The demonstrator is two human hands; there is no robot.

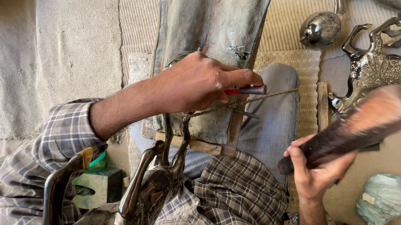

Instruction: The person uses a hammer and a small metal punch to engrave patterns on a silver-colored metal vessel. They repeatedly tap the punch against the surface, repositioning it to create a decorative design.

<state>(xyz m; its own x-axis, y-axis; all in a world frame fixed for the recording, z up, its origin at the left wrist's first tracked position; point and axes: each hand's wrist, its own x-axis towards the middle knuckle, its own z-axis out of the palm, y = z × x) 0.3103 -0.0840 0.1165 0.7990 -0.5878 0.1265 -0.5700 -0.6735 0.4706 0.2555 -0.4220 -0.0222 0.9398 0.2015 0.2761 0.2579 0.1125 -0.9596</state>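
- Nearest you, the shiny metal figure point(150, 189) lies across your lap, its two thin legs point(175, 139) rising toward the wooden block point(214, 57) – take that block as your landmark
- Just right of the figure and below the block's near edge, your right hand point(316, 170) is clenched tight on the handle of a dark wooden mallet point(364, 121), raised and blurred, its head out to the right of the block
- On the block's near half, your left hand point(195, 81) is closed around a red-handled chisel point(247, 89), the dark tip pointing right along the block; a cord point(262, 97) crosses just beneath it
- The legs' upper ends meet the block under your left hand; the exact contact point is hidden by your fingers
- Judging by this, you are mid-way through chasing the metal: tool set, striker lifted
- The next move calls for a square, light blow on the chisel's end while your left hand keeps its angle steady; a glancing hit could skid across the polished surface
- Beyond the block, to its right, a silver oval piece point(321, 28) and an ornate silver casting point(382, 64) rest on the mat
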